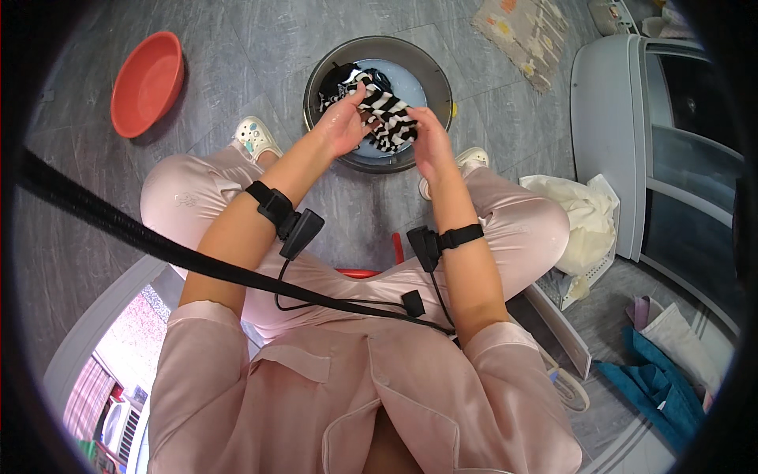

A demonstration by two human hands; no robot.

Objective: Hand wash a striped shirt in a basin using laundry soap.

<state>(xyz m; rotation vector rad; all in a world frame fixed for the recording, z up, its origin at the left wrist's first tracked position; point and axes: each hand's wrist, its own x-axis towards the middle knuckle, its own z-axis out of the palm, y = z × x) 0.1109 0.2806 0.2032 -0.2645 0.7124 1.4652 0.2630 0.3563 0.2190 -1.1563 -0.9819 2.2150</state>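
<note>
A black-and-white striped cloth [387, 104], perhaps a small garment, is stretched between my hands over a dark grey basin [437, 67]. My left hand [341, 129] grips its left side, thumb up, with some fingers hidden behind the fabric. At the cloth's right edge, my right hand [432, 141] has its fingers closed on the material. Cloudy bluish water [409, 80] stands in the basin. Dark wet fabric [339, 79] lies in that water, next to my left hand and partly under the striped cloth.
A red basin [148, 85] sits on the grey floor at the far left. To the right are a grey appliance [608, 134] and a white basket [604, 265] with cream cloth. A patterned mat [523, 39] lies far right; teal fabric [659, 387] lies near right. A black cable [197, 265] crosses in front.
</note>
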